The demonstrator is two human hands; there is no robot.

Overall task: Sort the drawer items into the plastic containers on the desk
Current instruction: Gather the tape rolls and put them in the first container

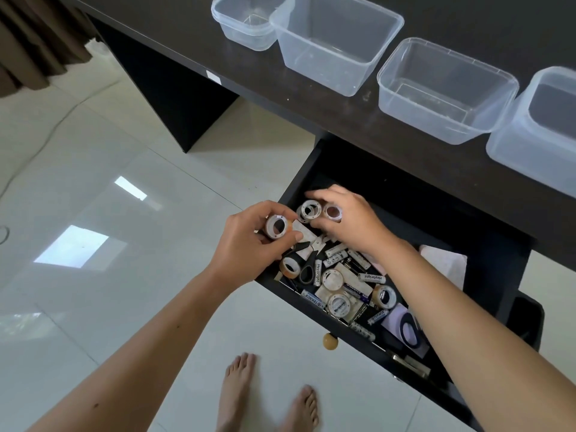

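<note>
A person is standing barefoot on a shiny white floor (93, 182) and reaching both hands into an open black drawer (486, 263). The left hand (249, 241) is curling its fingers and thumb around a roll of tape (276, 226), holding it up over the drawer's left edge. The right hand (349, 219) is just beside it, with its fingers bending around a second roll (332, 212), and a third roll (309, 210) is sitting between the two hands, touching the right hand's fingers. Below the hands, the drawer is holding a messy pile: more tape rolls (333, 278), many batteries (371, 277), and black scissors (307, 271). A pink cloth (442, 263) is lying at the right side of the drawer, partly under the right arm. A round yellow knob (330, 341) is sticking out of the drawer's front. Above the drawer, four clear tubs are sitting in a row on the dark counter (218, 54): a small tub (246, 23) at the left, a big tub (336, 42) touching it, a third tub (445, 88) and a fourth tub (536, 129) at the right edge. All four tubs are looking empty. A brown curtain (34, 35) is hanging at the top left.
</note>
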